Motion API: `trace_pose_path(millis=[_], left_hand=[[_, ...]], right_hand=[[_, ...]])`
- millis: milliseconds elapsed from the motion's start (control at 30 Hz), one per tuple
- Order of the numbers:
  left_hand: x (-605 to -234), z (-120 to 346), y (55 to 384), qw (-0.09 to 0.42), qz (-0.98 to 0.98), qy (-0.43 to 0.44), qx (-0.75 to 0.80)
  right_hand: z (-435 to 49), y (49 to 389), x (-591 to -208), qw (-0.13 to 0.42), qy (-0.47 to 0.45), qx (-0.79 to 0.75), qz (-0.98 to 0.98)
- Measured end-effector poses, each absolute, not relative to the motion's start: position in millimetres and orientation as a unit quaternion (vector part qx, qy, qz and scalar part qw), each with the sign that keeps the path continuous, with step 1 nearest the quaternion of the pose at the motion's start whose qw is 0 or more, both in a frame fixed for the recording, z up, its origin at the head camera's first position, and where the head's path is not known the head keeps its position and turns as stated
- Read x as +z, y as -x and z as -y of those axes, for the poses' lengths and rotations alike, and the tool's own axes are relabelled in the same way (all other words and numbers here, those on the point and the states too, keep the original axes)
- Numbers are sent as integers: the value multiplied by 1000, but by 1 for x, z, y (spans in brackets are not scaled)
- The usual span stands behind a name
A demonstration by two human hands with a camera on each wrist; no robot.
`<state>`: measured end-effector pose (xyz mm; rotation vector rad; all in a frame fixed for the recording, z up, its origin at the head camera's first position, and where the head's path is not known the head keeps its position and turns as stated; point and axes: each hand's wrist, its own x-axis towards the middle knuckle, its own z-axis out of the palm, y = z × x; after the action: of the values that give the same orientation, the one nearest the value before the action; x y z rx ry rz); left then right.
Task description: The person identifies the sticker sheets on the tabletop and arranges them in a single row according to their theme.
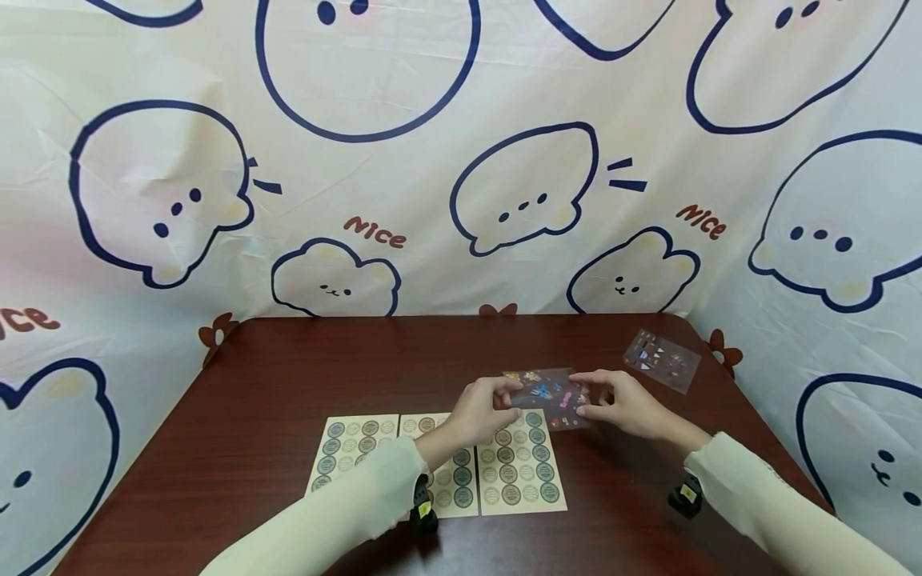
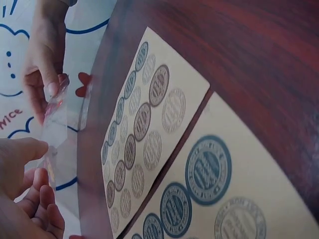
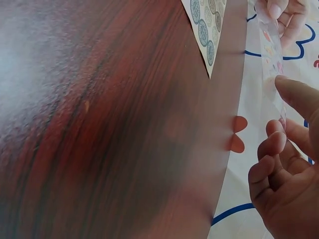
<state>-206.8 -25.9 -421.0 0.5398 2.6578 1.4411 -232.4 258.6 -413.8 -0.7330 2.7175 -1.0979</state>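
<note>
Both hands hold a clear sticker sheet (image 1: 549,397) with small colourful stickers, raised above the far part of the table. My left hand (image 1: 479,411) pinches its left edge between thumb and fingers. At the opposite edge my right hand (image 1: 625,405) grips it the same way. From the left wrist, the transparent sheet (image 2: 55,127) is seen nearly edge-on between the two hands. Below lie cream sheets of round seal labels, the right one (image 1: 529,498) just under the clear sheet and another (image 1: 353,428) partly covered by my left sleeve.
A second clear sticker sheet (image 1: 663,362) lies at the table's back right. The dark red-brown wooden table (image 1: 346,360) meets a cartoon-printed cloth (image 1: 425,280) behind and at the sides. Black wrist devices (image 1: 423,512) sit under both cuffs.
</note>
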Motion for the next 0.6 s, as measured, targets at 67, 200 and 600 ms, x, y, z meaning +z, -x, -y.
trace_pose_path(millis=[67,200,600], left_hand=[[-421,24,205,32,-863,-179,470],[-421,19,202,33,-865,-182,466],[-421,6,193,48,-861,-190,469]], right_hand=[[-261,230,-412,60,245,-361,-898],[-267,226,-412,62,241,-353,-902],[-285,214,-413,67,249,-349,-901]])
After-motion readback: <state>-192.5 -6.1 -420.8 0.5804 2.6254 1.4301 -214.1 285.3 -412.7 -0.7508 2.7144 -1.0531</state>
